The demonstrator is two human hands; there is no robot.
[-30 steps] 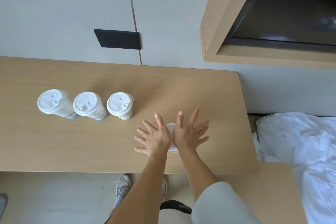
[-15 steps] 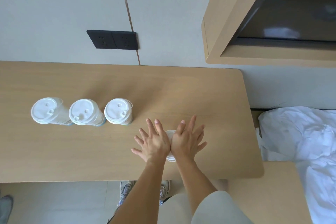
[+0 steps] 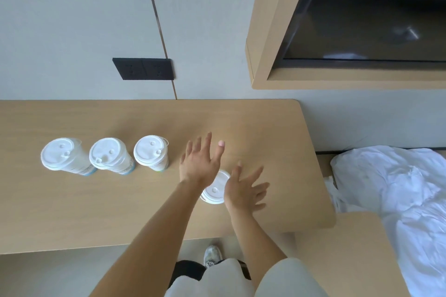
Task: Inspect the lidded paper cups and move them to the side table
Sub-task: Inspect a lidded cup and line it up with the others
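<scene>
Three white-lidded paper cups stand in a row on the wooden desk (image 3: 72, 212): the left cup (image 3: 61, 155), the middle cup (image 3: 108, 155) and the right cup (image 3: 151, 152). A fourth lidded cup (image 3: 215, 191) stands nearer the desk's front, pressed between my two flat palms. My left hand (image 3: 199, 161) lies against its left side and hides part of the lid, fingers spread and pointing away from me. My right hand (image 3: 245, 188) touches its right side, fingers spread toward the right. The cup's body is hidden.
A lower wooden side table (image 3: 350, 255) adjoins the desk's right front corner. White bedding (image 3: 398, 195) lies at the right. A dark screen in a wooden frame (image 3: 272, 43) hangs above the desk's right end. A black socket panel (image 3: 144, 69) is on the wall.
My left hand has slid forward and my right hand back toward me, palms still on the cup. More of its lid shows between them. The three other cups have not moved.
</scene>
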